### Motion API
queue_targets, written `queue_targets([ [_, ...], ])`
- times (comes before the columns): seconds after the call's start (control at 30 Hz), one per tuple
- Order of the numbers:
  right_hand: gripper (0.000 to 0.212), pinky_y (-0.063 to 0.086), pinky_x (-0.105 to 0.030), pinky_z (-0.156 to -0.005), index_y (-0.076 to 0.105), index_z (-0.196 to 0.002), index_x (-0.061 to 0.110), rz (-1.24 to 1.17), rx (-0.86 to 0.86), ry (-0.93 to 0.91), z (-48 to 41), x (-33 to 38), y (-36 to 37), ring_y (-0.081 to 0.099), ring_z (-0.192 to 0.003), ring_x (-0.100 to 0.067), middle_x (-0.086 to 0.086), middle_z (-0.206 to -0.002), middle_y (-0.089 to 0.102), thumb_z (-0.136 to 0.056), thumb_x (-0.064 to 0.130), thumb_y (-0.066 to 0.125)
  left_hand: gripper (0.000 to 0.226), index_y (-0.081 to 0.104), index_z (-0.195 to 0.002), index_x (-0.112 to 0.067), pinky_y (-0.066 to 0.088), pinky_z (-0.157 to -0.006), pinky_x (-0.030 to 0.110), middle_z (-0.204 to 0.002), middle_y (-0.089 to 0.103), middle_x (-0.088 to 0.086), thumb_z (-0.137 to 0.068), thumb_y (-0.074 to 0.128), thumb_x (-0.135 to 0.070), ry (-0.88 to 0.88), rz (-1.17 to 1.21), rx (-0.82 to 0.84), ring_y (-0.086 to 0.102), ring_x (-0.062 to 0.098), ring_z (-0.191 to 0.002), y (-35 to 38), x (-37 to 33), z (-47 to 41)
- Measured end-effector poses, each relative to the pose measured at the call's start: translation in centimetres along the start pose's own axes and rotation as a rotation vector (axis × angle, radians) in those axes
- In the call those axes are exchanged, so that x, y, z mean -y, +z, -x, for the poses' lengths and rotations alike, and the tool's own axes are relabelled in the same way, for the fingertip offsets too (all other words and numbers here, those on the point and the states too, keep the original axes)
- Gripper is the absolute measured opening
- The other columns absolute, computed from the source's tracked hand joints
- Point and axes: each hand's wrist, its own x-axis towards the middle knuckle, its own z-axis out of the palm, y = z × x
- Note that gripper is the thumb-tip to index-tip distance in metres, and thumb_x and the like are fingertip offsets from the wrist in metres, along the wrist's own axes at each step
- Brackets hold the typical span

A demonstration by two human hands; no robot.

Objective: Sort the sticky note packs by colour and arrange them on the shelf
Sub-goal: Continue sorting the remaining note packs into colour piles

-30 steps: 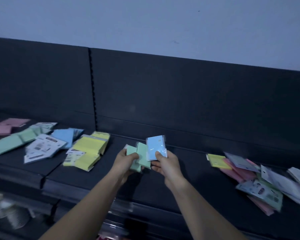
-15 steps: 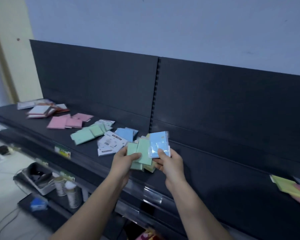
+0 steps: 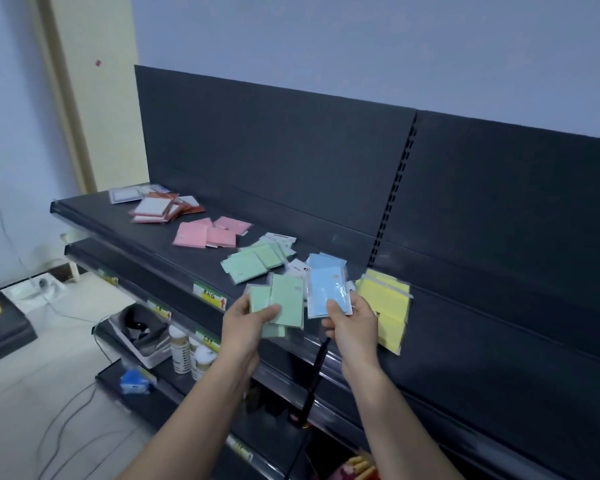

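While the left hand (image 3: 246, 318) pinches fanned green packs (image 3: 280, 305) and the right hand (image 3: 352, 323) grips a blue pack (image 3: 327, 292) above the shelf (image 3: 174, 252) edge, a slick wrapper could slip floorward.

Only a person's arms show. The left forearm (image 3: 194, 410) and right forearm (image 3: 392, 410) are bare skin throughout. The left hand (image 3: 245, 327) and right hand (image 3: 354, 323) are bare too.
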Motion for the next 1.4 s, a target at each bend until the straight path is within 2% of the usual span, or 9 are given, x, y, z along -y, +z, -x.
queue_targets([
  [0.17,0.013,0.046,-0.022,-0.056,0.057,-0.105,0.018,0.083,0.015,0.022,-0.8,-0.9,1.9,0.061,-0.066,-0.012,-0.001,-0.095,0.068,-0.093,0.014,0.058,0.03,0.065,-0.106,-0.006,0.055,-0.084,0.043,-0.097,0.073,0.012,-0.081,0.065,0.01,-0.015,0.018,-0.032,0.068,0.03,-0.086,-1.3,-0.3,-1.1],
  [0.4,0.014,0.047,-0.023,-0.059,0.056,-0.107,0.021,0.105,0.077,0.016,-3.6,-1.2,3.4,0.062,-0.068,-0.012,0.001,-0.097,0.067,-0.094,0.014,0.057,0.03,0.065,-0.103,-0.007,0.058,-0.057,0.032,-0.095,0.073,0.011,-0.079,0.067,0.01,-0.012,0.008,-0.04,0.07,0.023,-0.074,-1.2,-0.5,-3.8],
  [0.6,0.018,0.046,-0.023,-0.058,0.056,-0.111,0.017,0.09,0.067,0.024,-7.4,-0.8,4.0,0.063,-0.066,-0.012,0.0,-0.092,0.068,-0.094,0.014,0.057,0.033,0.065,-0.103,-0.004,0.051,-0.095,0.049,-0.106,0.071,0.016,-0.074,0.071,0.011,-0.039,0.005,-0.054,0.067,0.035,-0.099,0.5,-0.9,-7.2],
  [0.87,0.01,0.048,-0.022,-0.053,0.055,-0.098,0.022,0.161,0.056,-0.002,-11.7,-1.1,4.6,0.064,-0.064,-0.012,-0.003,-0.095,0.069,-0.093,0.014,0.058,0.039,0.06,-0.114,-0.002,0.053,-0.089,0.047,-0.107,0.069,0.016,-0.079,0.067,0.011,-0.041,0.018,-0.142,0.067,0.035,-0.096,1.8,-1.8,-11.2],
  [0.97,0.021,0.056,-0.034,-0.064,0.053,-0.112,0.022,0.292,0.02,-0.029,-12.9,-1.4,4.7,0.066,-0.068,-0.014,0.003,-0.092,0.068,-0.093,0.018,0.06,0.04,0.058,-0.117,-0.004,0.054,-0.086,0.045,-0.108,0.069,0.017,-0.08,0.067,0.01,-0.037,0.034,-0.166,0.066,0.035,-0.095,1.7,-2.0,-12.4],
  [1.07,0.03,0.042,-0.027,-0.053,0.048,-0.124,0.021,0.545,-0.018,-0.072,-13.7,-1.5,4.6,0.053,-0.063,-0.01,0.01,-0.079,0.055,-0.095,0.021,0.056,0.033,0.06,-0.106,-0.008,0.052,-0.091,0.051,-0.106,0.07,0.016,-0.079,0.068,0.009,-0.032,0.025,-0.174,0.067,0.035,-0.097,1.6,-2.1,-13.4],
  [1.13,0.034,0.04,-0.029,-0.059,0.046,-0.129,0.021,0.692,-0.034,-0.077,-13.8,-1.7,4.5,0.054,-0.073,-0.014,0.003,-0.089,0.06,-0.096,0.025,0.054,0.035,0.061,-0.108,-0.008,0.052,-0.092,0.053,-0.107,0.069,0.016,-0.078,0.068,0.009,-0.035,0.025,-0.166,0.067,0.036,-0.097,1.6,-2.1,-14.0],
  [1.27,0.045,0.036,-0.035,-0.102,0.045,-0.135,0.024,1.022,-0.119,-0.133,-14.7,-3.1,5.0,0.043,-0.123,-0.024,-0.002,-0.132,0.053,-0.093,0.033,0.058,0.035,0.059,-0.111,-0.005,0.054,-0.088,0.048,-0.106,0.069,0.017,-0.08,0.067,0.009,-0.046,0.002,-0.137,0.067,0.036,-0.095,1.2,-2.5,-15.3],
  [1.4,0.045,0.029,-0.033,-0.102,0.05,-0.133,0.027,1.018,-0.155,-0.25,-15.0,-2.4,7.6,0.036,-0.127,-0.022,0.003,-0.137,0.048,-0.091,0.036,0.061,0.034,0.059,-0.109,-0.003,0.057,-0.078,0.044,-0.101,0.07,0.019,-0.079,0.068,0.009,-0.05,-0.057,-0.092,0.068,0.034,-0.085,0.2,-3.3,-16.8],
])
